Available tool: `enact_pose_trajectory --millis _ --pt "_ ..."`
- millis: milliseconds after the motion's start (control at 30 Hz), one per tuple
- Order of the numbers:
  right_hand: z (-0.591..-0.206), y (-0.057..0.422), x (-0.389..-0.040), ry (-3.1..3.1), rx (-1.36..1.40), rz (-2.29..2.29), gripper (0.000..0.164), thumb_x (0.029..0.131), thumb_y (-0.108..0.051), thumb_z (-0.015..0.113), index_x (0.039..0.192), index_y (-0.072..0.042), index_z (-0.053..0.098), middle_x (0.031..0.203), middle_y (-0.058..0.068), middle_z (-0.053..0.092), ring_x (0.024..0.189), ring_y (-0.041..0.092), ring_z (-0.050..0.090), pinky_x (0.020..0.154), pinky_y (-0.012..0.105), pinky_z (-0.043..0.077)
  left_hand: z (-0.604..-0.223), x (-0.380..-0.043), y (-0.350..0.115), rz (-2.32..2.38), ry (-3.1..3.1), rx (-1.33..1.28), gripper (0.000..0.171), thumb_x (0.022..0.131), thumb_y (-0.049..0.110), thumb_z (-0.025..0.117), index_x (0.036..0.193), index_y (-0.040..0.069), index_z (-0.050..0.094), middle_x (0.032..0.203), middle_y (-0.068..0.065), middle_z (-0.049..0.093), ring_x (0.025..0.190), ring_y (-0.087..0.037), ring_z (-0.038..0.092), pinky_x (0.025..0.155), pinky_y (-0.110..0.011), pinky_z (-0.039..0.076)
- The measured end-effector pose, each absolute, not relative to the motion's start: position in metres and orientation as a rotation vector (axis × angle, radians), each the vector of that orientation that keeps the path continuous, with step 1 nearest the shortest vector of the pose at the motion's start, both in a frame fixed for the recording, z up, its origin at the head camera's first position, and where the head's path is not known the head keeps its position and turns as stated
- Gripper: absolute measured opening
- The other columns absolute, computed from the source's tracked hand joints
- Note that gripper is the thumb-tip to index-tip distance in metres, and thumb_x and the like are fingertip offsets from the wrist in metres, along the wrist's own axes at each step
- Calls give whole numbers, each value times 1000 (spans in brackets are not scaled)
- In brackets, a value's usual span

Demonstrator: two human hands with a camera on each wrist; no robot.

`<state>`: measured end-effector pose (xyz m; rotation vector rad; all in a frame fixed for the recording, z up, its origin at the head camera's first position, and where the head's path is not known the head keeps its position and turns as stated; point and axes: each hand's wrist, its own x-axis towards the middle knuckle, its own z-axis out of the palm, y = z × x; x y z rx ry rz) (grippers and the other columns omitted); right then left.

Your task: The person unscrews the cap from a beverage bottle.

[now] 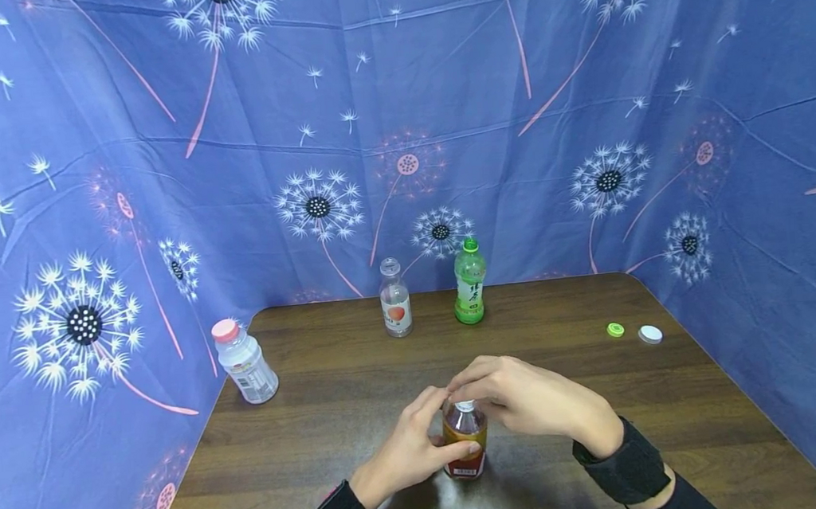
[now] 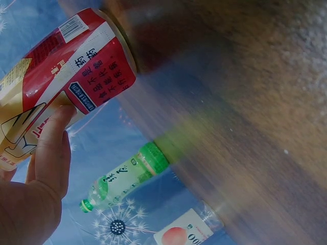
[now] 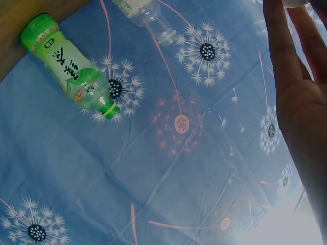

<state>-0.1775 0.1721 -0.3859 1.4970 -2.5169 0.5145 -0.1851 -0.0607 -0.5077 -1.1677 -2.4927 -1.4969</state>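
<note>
In the head view, a drink bottle [image 1: 465,442] with a dark drink and a red-and-gold label stands upright near the table's front. My left hand [image 1: 408,453] grips its body, the thumb across the front of the label. From the other side, my right hand [image 1: 530,395] reaches over the top, its fingers around the white cap [image 1: 465,406]. The left wrist view shows the label [image 2: 110,64] up close, with fingers of the left hand [image 2: 43,178] against it. Only the cap's edge [image 3: 295,2] shows in the right wrist view, between the right hand's fingers.
A clear bottle [image 1: 396,307] with a peach label and a green bottle [image 1: 469,282] stand at the back of the table [image 1: 544,332]. A white bottle with a pink cap [image 1: 246,361] is at the left edge. A green cap [image 1: 615,329] and a white lid [image 1: 650,334] lie right.
</note>
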Motion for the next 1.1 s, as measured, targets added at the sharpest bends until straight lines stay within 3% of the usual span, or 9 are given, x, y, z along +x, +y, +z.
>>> enact_pose_trajectory --millis 300,533,633,733,833,933,1100 --pt "-391 163 -177 -2583 1298 439 22 95 -20 80 116 -16 79 106 -7 69 94 5 65 76 21 58 -509 -185 -60 -1553 -2501 -1145 67 92 40 81 148 34 47 133 4 56 120 -18 61 74 -15 59" --pt "-396 157 -176 -2608 1128 381 16 94 -34 81 102 -20 79 92 -11 65 74 -1 57 62 17 49 -509 -184 -59 -1531 -2507 -1140 66 92 42 81 148 32 48 133 4 56 120 -17 61 75 -15 59" --pt "-396 156 -176 -2639 1094 372 20 95 -40 78 102 -22 79 91 -13 64 72 -3 53 61 17 48 -509 -184 -59 -1525 -2502 -1143 65 92 42 81 147 32 49 133 4 56 120 -17 60 74 -15 59" --pt "-394 158 -175 -2647 1113 398 32 95 -44 76 115 -20 78 102 -11 67 82 0 60 68 21 54 -510 -184 -59 -1492 -2493 -1145 60 91 42 82 141 30 52 130 5 57 116 -15 60 71 -15 59" --pt "-391 162 -173 -2637 1195 439 43 95 -43 77 130 -19 73 123 -7 68 108 7 65 87 30 60 -510 -183 -59 -1477 -2486 -1144 58 91 42 82 138 30 53 129 6 56 112 -14 59 69 -16 59" --pt "-387 167 -172 -2608 1329 481 39 94 -29 79 132 -20 72 135 -5 66 125 12 62 99 36 58 -510 -183 -60 -1494 -2482 -1150 62 91 41 82 143 33 50 132 5 56 114 -15 59 71 -16 59" --pt "-383 170 -172 -2542 1493 506 36 90 2 72 120 -17 76 129 -3 69 121 12 64 95 32 59 -511 -183 -61 -1497 -2478 -1173 68 93 40 80 150 35 45 135 4 55 121 -17 60 76 -17 59"
